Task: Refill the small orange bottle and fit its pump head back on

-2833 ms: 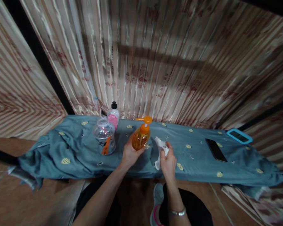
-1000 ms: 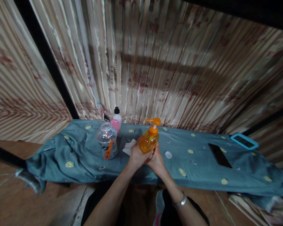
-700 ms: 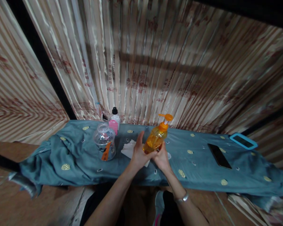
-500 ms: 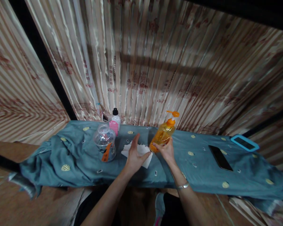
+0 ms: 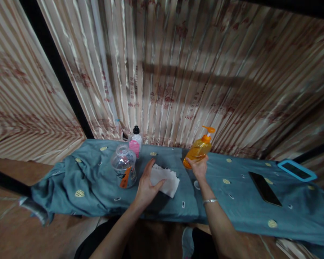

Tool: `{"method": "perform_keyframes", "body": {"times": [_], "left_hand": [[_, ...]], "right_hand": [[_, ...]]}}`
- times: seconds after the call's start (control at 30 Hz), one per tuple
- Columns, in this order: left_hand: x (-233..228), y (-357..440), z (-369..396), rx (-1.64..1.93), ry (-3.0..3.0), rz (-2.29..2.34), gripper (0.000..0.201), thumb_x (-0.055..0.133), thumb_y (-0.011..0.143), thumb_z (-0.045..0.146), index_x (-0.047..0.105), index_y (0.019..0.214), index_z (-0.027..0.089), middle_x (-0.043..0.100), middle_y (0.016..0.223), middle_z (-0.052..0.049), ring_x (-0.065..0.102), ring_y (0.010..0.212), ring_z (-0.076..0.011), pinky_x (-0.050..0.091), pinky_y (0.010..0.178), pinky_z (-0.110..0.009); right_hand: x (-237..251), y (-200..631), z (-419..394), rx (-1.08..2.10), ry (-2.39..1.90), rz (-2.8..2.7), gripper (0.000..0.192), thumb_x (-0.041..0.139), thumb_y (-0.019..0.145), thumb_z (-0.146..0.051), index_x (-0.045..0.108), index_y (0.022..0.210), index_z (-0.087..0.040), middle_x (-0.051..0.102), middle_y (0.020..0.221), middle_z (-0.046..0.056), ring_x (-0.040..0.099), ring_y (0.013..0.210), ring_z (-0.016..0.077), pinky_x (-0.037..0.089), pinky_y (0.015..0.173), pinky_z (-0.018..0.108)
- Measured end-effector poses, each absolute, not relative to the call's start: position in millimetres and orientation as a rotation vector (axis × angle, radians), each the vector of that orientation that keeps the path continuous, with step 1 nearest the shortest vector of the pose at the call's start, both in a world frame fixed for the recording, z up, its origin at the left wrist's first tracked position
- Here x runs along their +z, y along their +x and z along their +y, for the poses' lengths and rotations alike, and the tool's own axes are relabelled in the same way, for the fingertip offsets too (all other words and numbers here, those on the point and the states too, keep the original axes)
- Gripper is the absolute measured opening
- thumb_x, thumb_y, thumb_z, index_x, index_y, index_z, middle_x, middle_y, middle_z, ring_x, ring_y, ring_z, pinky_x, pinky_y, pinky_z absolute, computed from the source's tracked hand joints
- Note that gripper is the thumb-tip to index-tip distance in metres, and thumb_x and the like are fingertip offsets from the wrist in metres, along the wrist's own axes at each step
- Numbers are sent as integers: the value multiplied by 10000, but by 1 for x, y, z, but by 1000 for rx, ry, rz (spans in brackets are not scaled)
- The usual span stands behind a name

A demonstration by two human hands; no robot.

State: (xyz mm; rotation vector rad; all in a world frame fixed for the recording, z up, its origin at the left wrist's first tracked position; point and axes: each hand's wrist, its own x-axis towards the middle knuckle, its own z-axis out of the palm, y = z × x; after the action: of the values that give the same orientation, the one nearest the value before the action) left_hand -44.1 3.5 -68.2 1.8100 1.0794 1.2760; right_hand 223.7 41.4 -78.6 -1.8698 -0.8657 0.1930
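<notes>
My right hand [image 5: 199, 167] is wrapped round the lower part of a clear pump bottle [image 5: 201, 149] with orange-yellow liquid and an orange pump head. The bottle leans to the right over the blue-green cloth. My left hand [image 5: 146, 185] is open, thumb and fingers apart, at the left edge of a white tissue [image 5: 166, 181] with a ragged far edge. Its thumb lies over the tissue. Left of that hand stands a clear plastic jar [image 5: 123, 167] without a lid, with an orange and black label. A small white round thing [image 5: 196, 185] lies beside my right wrist.
Behind the jar stands a clear bottle [image 5: 135, 142] with a black cap and pink label. A dark phone [image 5: 265, 188] and a blue-framed device [image 5: 297, 170] lie at the right. A pleated curtain [image 5: 164, 72] hangs behind the cloth-covered surface [image 5: 237, 201].
My left hand has shifted left across the tissue, uncovering more of it. The pump bottle in my right hand has moved slightly right, and the small round thing now shows. The camera view has shifted too.
</notes>
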Motion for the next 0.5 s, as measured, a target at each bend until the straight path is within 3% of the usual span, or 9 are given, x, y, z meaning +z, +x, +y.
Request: {"method": "perform_keyframes", "body": {"times": [0.17,0.37,0.5], "left_hand": [[-73,-45,-2,1283,1805,1079,702,687,735,245,398,1375,218,448,1437,-113,410,1340,-276,370,1101,-479],[-75,-48,-5,1261,1821,1104,656,679,731,233,439,1341,196,470,1411,-130,443,1311,-289,425,1052,-478],[-72,-53,-5,1275,1823,1087,535,651,751,215,502,1264,196,531,1328,-124,512,1236,-268,498,971,-436]], "right_hand": [[-85,222,38,166,-1836,-885,1068,812,548,-477,248,1377,-108,537,1291,217,559,1141,335,432,975,517],[-88,230,33,206,-1822,-925,1004,737,628,-544,240,1407,-154,509,1347,191,554,1157,314,440,966,507],[-94,233,18,246,-1899,-907,1153,759,559,-584,182,1428,-94,436,1397,266,466,1254,373,389,1009,543]]}}
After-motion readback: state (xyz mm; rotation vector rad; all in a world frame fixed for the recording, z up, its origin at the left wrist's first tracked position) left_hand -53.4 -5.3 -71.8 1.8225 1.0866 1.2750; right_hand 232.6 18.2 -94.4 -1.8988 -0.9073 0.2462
